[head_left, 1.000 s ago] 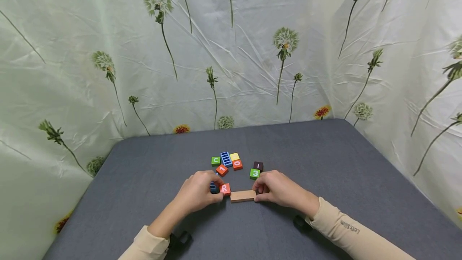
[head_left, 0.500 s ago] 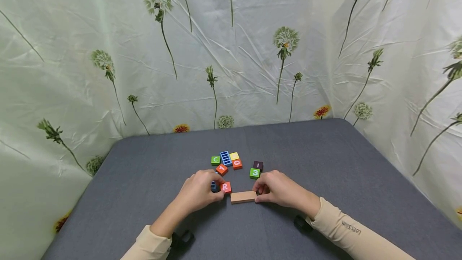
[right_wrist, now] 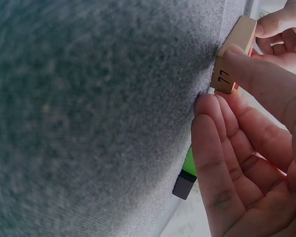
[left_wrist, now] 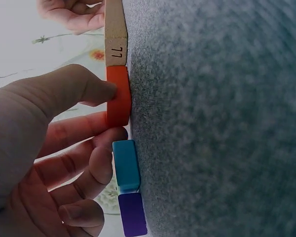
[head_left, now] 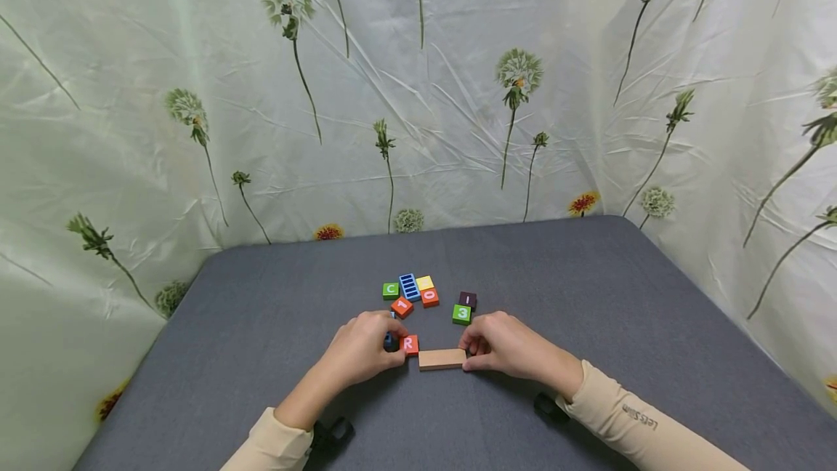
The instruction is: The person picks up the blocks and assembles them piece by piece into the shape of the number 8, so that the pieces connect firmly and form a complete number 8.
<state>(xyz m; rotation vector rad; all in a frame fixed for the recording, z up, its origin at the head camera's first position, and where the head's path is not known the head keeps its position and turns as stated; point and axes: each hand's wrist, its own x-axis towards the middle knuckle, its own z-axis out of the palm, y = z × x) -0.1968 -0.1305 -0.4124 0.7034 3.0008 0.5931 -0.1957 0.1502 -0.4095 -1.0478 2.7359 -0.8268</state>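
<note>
two sets of curled fingers (left_wrist: 84, 126) pinch: left hand (head_left: 365, 342) the red block (head_left: 410, 345), right hand (head_left: 505, 341) the wooden bar (head_left: 441, 359).

The head view looks forward and down; wrist views, close and sideways, share the wooden block (head_left: 442, 360).

Hands (head_left: 365, 341) (head_left: 506, 341): two
Plank (head_left: 442, 360): one
Red blocks (head_left: 410, 344) (head_left: 402, 307) (head_left: 429, 298): three
Green blocks (head_left: 391, 291) (head_left: 461, 314): two
Blue blocks (head_left: 409, 287) (left_wrist: 127, 165): at least two
Yellow block (head_left: 425, 283), dark block (head_left: 467, 299), purple block (left_wrist: 133, 215): one each

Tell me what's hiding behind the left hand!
From the head camera, blue bits peek past the left hand, beside the orange R block. The rest is covered, so unseen.
</note>
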